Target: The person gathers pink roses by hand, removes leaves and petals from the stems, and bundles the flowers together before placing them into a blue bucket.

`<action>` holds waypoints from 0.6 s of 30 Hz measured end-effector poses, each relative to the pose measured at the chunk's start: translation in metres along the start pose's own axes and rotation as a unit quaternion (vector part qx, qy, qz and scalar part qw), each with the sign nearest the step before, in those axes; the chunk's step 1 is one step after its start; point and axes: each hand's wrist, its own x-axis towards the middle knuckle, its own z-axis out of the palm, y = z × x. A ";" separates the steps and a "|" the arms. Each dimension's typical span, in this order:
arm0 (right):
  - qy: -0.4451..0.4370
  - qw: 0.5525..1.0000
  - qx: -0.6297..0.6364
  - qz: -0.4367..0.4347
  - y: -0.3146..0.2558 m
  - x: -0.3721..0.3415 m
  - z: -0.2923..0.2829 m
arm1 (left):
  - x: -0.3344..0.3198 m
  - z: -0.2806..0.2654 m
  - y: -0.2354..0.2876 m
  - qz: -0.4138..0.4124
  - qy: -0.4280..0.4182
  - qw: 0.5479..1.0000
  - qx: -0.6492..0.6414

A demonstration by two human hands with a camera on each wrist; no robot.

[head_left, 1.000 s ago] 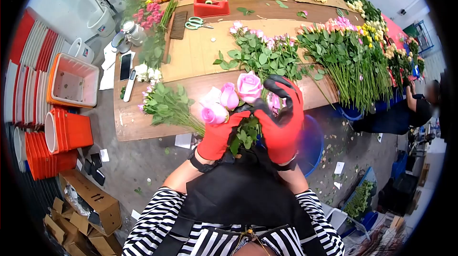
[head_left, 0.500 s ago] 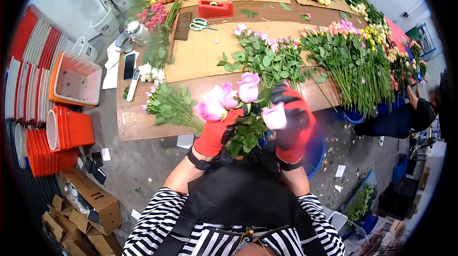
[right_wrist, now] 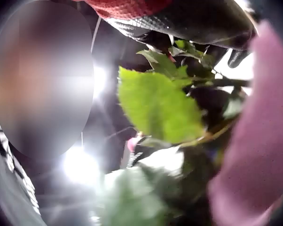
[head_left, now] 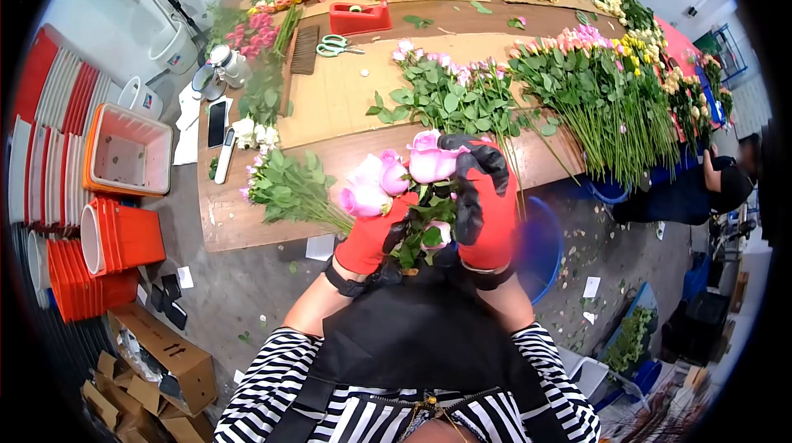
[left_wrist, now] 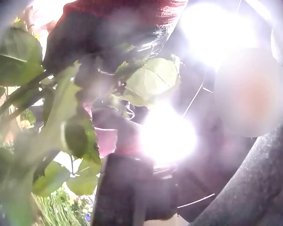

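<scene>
While the left hand [head_left: 373, 238] grips pink roses [head_left: 392, 172], apparently mid-bunching, the right hand [head_left: 487, 205] curls beside them, grip unclear, next likely needing gentle levelling.

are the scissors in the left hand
No, the scissors lie beside the brush, while the left hand holds pink roses.

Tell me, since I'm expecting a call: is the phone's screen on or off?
Apparently off: in the head view, the phone shows plain black, nothing lit.
</scene>
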 end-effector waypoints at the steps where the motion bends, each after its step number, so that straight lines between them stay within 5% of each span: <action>1: 0.000 0.998 0.066 0.020 0.005 0.001 -0.002 | 0.000 0.000 0.001 0.017 -0.010 0.999 0.036; 5: 0.012 0.967 0.247 0.056 0.024 0.007 -0.018 | 0.001 0.002 0.017 0.013 -0.039 0.998 0.042; 7: -0.034 0.983 0.160 -0.077 0.010 0.006 -0.014 | 0.002 -0.002 0.015 0.005 -0.040 0.999 0.037; 10: -0.055 0.964 -0.141 -0.217 -0.020 0.008 -0.018 | 0.000 -0.004 0.001 0.007 -0.025 0.998 0.058; 15: 0.004 0.905 -0.373 -0.205 -0.023 -0.004 0.004 | -0.004 0.005 -0.005 -0.023 0.014 0.999 -0.019; 18: 0.037 0.835 -0.435 -0.335 -0.013 -0.003 0.002 | -0.006 0.010 0.003 -0.013 0.038 0.999 0.022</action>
